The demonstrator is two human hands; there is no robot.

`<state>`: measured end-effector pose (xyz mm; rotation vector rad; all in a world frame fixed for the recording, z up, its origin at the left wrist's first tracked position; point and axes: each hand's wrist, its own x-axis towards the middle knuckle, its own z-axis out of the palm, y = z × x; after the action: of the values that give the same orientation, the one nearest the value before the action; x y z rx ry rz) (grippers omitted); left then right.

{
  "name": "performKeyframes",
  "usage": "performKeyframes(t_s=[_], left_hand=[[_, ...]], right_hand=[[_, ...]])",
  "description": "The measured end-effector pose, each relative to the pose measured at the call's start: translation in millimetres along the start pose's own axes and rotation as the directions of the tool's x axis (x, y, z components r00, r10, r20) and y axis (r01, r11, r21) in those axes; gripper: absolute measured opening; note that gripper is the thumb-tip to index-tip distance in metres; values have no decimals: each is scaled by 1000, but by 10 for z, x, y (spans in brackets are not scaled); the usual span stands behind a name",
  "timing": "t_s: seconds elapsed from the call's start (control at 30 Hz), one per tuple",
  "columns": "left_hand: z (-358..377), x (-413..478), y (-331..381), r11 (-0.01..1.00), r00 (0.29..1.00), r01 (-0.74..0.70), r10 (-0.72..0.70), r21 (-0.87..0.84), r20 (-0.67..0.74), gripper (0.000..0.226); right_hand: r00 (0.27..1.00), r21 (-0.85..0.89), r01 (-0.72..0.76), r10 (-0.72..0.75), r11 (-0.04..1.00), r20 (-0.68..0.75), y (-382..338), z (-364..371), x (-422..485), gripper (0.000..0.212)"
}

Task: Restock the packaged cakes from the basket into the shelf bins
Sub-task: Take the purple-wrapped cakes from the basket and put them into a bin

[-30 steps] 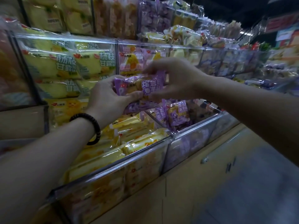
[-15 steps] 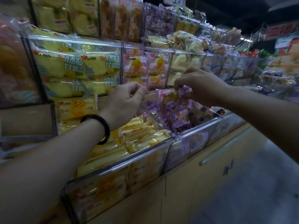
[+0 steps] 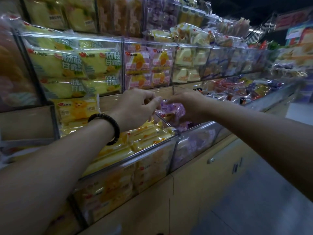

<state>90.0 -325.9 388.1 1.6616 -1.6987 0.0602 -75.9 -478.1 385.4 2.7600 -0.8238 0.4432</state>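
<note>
Both my hands meet over the clear purple-cake bin on the lower shelf. My left hand, with a dark bead bracelet on its wrist, pinches the top edge of a purple packaged cake. My right hand curls round the same pack from the right and above. The pack stands in the bin on top of other purple packs. The basket is out of view.
Left of it, a clear bin holds yellow cake packs. The upper shelf's bins hold yellow-green, pink and white packs. More bins run off to the right. Below the shelf are beige cabinet doors and grey floor.
The two hands lowered the purple cakes from in front of the upper shelf into the lower purple bin. They now sit close together on one pack there.
</note>
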Motion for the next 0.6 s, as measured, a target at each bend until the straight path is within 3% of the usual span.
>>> performKeyframes(t_s=[0.1, 0.2, 0.43, 0.6], left_hand=[[-23, -63, 135, 999, 999, -48, 48, 7, 24, 27], [-14, -174, 326, 997, 993, -79, 79, 3, 89, 21], [-133, -1081, 677, 991, 993, -114, 112, 66, 33, 11], [-72, -2217, 662, 1000, 996, -23, 24, -18, 85, 23]], right_hand=[[965, 167, -20, 63, 986, -253, -10, -115, -219, 44], [929, 257, -23, 116, 966, -350, -128, -229, -500, 22], [905, 391, 42, 131, 919, -405, -677, -535, -1051, 10], [877, 419, 135, 89, 898, -473, -1288, -260, -1657, 24]])
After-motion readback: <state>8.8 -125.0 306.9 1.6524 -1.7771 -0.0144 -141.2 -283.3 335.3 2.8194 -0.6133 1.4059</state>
